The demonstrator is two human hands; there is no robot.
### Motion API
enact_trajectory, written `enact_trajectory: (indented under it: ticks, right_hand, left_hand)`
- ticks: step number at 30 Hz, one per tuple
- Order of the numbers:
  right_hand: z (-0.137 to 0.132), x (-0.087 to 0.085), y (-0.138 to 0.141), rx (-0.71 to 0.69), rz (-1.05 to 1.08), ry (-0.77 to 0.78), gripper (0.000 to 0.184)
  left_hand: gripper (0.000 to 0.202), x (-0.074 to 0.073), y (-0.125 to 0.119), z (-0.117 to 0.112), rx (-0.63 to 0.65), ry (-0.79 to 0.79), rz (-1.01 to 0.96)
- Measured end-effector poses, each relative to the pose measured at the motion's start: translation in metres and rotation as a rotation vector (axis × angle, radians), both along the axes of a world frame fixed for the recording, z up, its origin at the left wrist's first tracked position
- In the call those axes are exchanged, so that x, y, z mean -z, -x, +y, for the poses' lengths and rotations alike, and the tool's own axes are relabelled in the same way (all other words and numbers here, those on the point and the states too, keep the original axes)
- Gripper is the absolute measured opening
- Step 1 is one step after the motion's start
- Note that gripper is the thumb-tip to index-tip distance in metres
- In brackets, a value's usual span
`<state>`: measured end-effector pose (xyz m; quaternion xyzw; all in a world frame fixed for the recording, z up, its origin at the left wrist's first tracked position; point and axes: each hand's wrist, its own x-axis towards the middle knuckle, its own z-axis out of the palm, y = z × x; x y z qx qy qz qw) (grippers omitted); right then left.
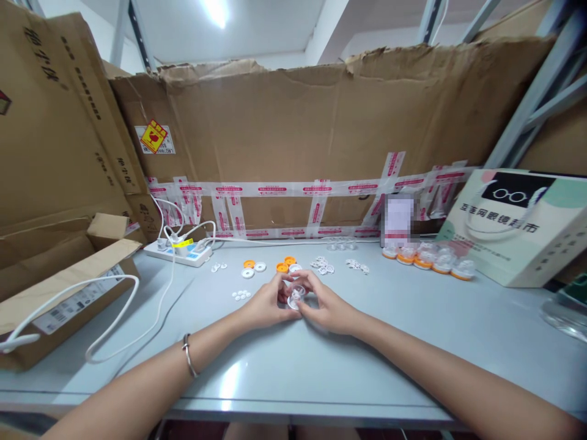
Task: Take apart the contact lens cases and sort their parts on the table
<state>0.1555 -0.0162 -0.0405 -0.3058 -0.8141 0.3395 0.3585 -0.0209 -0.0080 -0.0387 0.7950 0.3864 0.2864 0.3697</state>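
Between my two hands, just above the middle of the table, is a small round clear plastic case (297,294) with white parts. The fingers of my left hand (271,300) are curled round its left side. My right hand (328,305) grips the right side, thumb toward its near edge. Fingers partly cover the case, so its inner parts are hard to make out. Just beyond my hands lie orange round caps (283,267) and a white ring (296,268). Small white discs (241,295) rest left of my left hand.
Farther back are orange and white rings (248,269), white toothed pieces (322,265), and clear cups (342,244). Several assembled orange-based units (428,257) line the right, by a paper bag (509,226). At left stand a power strip (183,252) and an open carton (68,287) with a white cable.
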Motion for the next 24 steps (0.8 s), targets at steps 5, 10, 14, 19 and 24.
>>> enact_trajectory:
  ticks: [5,10,14,19,24]
  right_hand:
    - [0.003,0.004,-0.001,0.095,-0.026,0.008,0.046]
    - [0.002,0.000,-0.004,0.091,0.041,-0.179,0.041]
    - [0.018,-0.014,-0.019,0.305,0.243,-0.329,0.031]
    - [0.079,-0.028,-0.053,0.679,-0.055,-0.408,0.029]
    - [0.130,-0.020,-0.063,0.659,-0.448,-0.449,0.023]
  left_hand:
    - [0.052,-0.001,-0.001,0.000,-0.019,-0.004,0.014]
    - [0.054,0.000,-0.002,-0.001,-0.007,0.026,-0.006]
    - [0.056,-0.001,-0.001,-0.001,-0.037,0.054,0.005]
    - [0.054,-0.003,0.001,-0.003,-0.022,0.053,0.028]
    - [0.054,-0.003,0.002,-0.004,-0.016,0.043,0.019]
